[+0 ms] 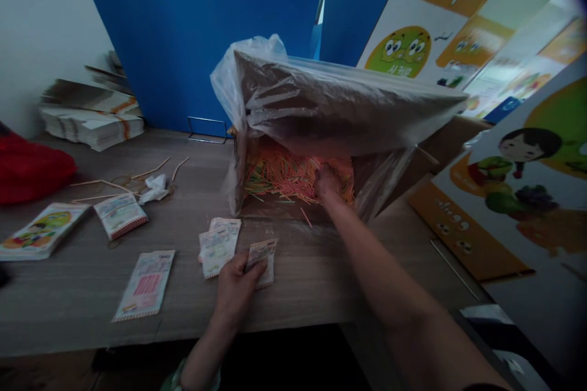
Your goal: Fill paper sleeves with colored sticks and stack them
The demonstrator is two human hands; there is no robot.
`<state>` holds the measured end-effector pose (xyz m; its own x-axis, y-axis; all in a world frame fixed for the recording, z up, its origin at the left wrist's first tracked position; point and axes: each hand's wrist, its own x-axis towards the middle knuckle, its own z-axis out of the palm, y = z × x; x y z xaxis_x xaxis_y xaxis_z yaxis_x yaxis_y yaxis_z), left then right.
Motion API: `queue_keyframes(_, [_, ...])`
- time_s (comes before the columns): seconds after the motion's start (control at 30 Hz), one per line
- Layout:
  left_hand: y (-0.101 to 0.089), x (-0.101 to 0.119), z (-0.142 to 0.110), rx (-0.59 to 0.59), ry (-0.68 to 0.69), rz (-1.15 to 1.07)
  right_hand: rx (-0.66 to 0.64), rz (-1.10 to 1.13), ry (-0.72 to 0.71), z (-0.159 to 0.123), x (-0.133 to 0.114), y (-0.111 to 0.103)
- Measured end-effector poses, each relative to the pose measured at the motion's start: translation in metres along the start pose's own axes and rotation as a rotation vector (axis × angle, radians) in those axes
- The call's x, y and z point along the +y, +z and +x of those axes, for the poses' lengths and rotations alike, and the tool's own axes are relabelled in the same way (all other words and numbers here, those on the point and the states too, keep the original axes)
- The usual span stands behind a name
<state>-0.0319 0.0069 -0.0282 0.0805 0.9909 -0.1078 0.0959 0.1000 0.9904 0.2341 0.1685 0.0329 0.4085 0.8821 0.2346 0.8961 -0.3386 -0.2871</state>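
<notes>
My left hand [241, 278] pinches a small printed paper packet [266, 264] between thumb and fingers, low over the table's front part. Just left of it, a few similar packets [220, 247] lie overlapped on the table. My right hand [328, 182] reaches into an open carton lined with clear plastic [339, 116], which lies with its opening toward me. Thin coloured sticks [287, 174], orange, pink, yellow and green, fill its bottom. The fingers of that hand are curled in among the sticks; their tips are partly hidden and dim.
Farther left lie a single flat packet [145, 284], a banded packet stack [120, 214], a bag with a cartoon print [43, 229] and a red bag [32, 165]. Stacked card [94, 125] stands behind. Printed boxes [518, 195] rise at right; one stick [306, 218] lies before the carton.
</notes>
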Motion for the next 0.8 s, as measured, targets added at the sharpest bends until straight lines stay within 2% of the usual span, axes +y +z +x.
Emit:
queue_keyframes(0.07, [0.000,0.000,-0.001,0.008,0.000,0.013,0.047,0.080,0.014,0.000,0.004,-0.001])
queue_keyframes(0.13, [0.001,0.000,-0.001,0.011,0.000,-0.011,0.045,0.314,0.020,-0.001,0.008,-0.002])
queue_keyframes(0.23, [0.001,0.004,-0.002,0.006,-0.035,-0.093,-0.027,0.700,0.018,-0.018,0.010,-0.004])
queue_keyframes(0.37, [-0.002,0.020,-0.003,0.020,-0.154,-0.290,-0.255,1.133,-0.062,-0.072,0.000,0.010])
queue_keyframes(0.43, [-0.003,0.032,0.000,0.051,-0.154,-0.386,-0.369,1.296,-0.107,-0.104,-0.009,0.022])
queue_keyframes(0.5, [0.000,0.044,0.005,0.036,-0.082,-0.422,-0.415,1.277,-0.170,-0.133,-0.017,0.031])
queue_keyframes(0.6, [0.012,0.055,0.022,-0.054,0.109,-0.385,-0.417,1.163,-0.330,-0.158,-0.026,0.037])
queue_keyframes(0.7, [0.026,0.056,0.042,-0.126,0.290,-0.292,-0.384,1.097,-0.437,-0.166,-0.029,0.036])
queue_keyframes(0.8, [0.038,0.048,0.053,-0.130,0.353,-0.166,-0.369,1.057,-0.419,-0.165,-0.028,0.037])
